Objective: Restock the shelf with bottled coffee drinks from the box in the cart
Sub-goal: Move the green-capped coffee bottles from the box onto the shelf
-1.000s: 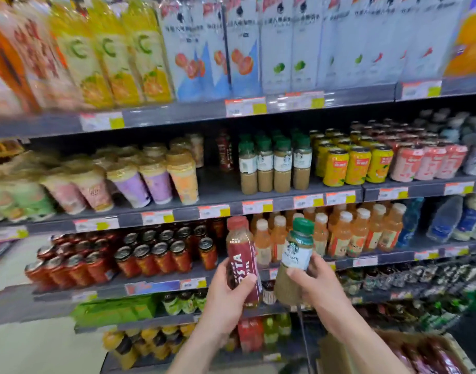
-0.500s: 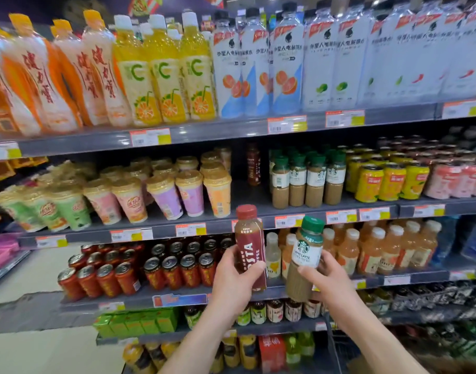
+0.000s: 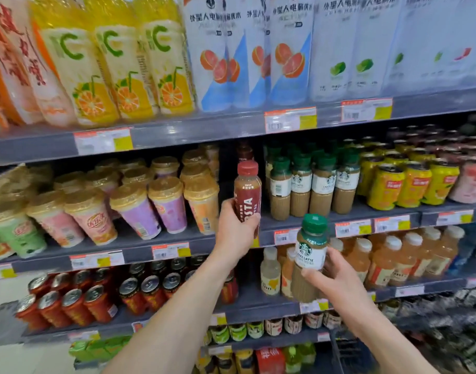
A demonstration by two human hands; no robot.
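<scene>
Step in hand: placement. The left grip (image 3: 237,230) is curled round the Costa bottle (image 3: 247,195), upright at the middle shelf (image 3: 204,241) edge, before the gap beside the Starbucks row (image 3: 312,182). The right grip (image 3: 336,279) clasps a Starbucks latte bottle (image 3: 311,252), held lower. Next move: slide the Costa bottle rearward, upright.

The Costa bottle (image 3: 247,201) has a dark red label with white lettering, a dull red cap and brown drink. The latte bottle (image 3: 311,255) has a green cap, a white label with a round green emblem, and tan liquid; the shelved latte bottles (image 3: 323,184) match it. The shelf (image 3: 204,133) is dark grey, its price tags (image 3: 290,119) white with orange tops and yellow corners. The cups (image 3: 166,206) are purple, pink, orange and pale green under gold lids. There are yellow cans (image 3: 412,188), pink cans (image 3: 469,184) and red cans (image 3: 75,306) with silver tops. The tall bottles (image 3: 129,71) are yellow, printed with orange slices and a green C.
</scene>
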